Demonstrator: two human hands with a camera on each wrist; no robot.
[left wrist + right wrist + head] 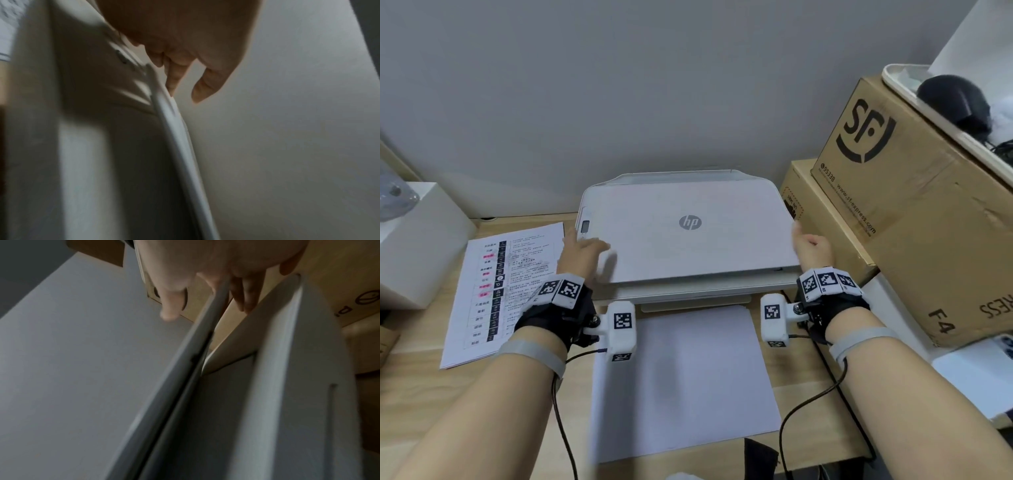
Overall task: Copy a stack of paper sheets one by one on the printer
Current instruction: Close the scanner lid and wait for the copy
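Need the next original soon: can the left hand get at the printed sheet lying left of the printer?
Probably yes. The left hand is on the printer lid's left edge, and the printed sheet lies flat on the desk right beside it, uncovered, with nothing in between.
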